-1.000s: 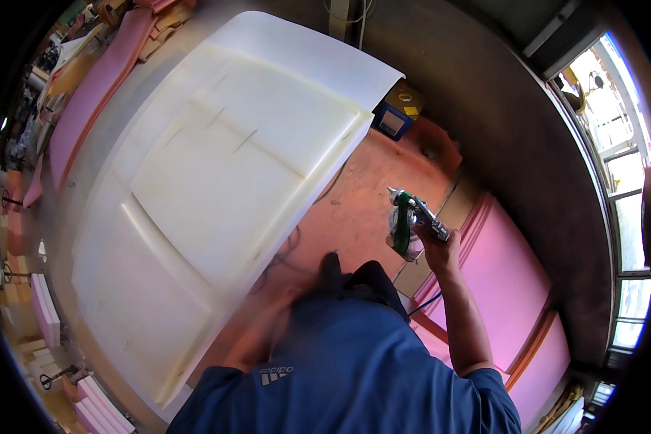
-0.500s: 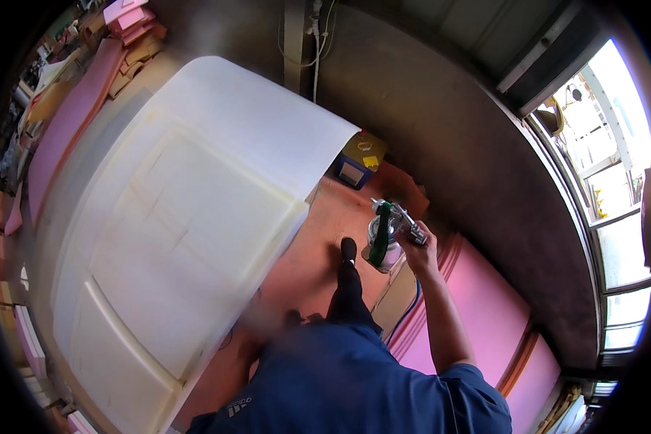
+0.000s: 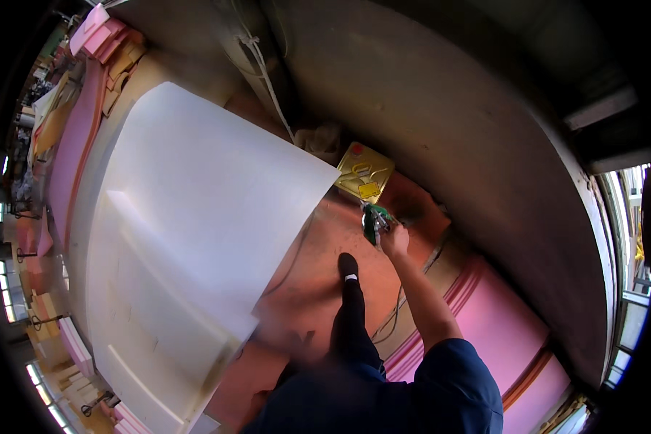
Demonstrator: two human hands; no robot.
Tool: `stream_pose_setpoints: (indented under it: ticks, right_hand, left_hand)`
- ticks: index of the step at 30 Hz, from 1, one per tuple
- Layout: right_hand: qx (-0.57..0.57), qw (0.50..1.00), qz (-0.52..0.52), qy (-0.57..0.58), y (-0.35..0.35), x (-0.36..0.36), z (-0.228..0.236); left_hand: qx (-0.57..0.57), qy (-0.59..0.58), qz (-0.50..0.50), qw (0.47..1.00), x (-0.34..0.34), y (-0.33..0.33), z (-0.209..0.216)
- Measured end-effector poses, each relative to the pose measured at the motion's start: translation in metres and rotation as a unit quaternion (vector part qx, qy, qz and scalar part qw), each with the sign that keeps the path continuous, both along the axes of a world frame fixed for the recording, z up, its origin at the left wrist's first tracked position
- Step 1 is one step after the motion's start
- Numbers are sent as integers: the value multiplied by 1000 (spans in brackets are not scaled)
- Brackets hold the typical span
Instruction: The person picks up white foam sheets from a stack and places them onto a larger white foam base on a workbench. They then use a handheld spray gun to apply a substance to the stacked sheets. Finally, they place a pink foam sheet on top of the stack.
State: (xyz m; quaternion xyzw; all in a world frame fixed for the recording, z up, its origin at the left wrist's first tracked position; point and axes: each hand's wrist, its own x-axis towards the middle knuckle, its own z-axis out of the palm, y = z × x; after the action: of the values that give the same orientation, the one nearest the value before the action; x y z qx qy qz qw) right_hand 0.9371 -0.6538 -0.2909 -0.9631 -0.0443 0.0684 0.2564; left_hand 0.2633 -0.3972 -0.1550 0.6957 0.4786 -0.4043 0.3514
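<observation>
My right hand (image 3: 395, 241) reaches forward and is closed round the grip of a metal spray gun (image 3: 385, 223). A green part (image 3: 371, 223) runs along the gun, and a cup hangs on it, mostly turned out of sight. Just beyond the gun stands a yellow square metal can (image 3: 369, 173) with a red cap and a yellow label. To the left lies a big smooth white moulded panel (image 3: 217, 188), its corner beside the can. The gun is apart from the panel. My left hand does not show.
Reddish sheeting (image 3: 315, 267) covers the floor under my foot. A dark curved wall (image 3: 470, 137) rises at the right. Pink sheets (image 3: 484, 311) lie on the right, and pink and tan offcuts (image 3: 105, 43) are piled at the far left. A hose (image 3: 394, 322) trails beside my leg.
The view has swung toward the far end of the panel and the can. My right hand, still gripping the spray gun, has reached forward, bringing the gun close to the can.
</observation>
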Motion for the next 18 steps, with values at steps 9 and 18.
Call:
stream_pose_setpoints:
  ticks: [9, 18]
  right_hand:
    - [140, 980, -99, 98, 23, 103, -52]
    - [127, 976, -84, 157, 9, 97, -88]
  left_hand:
    - [18, 99, 155, 983, 63, -30, 50]
    - [-1, 50, 297, 954, 215, -35, 89]
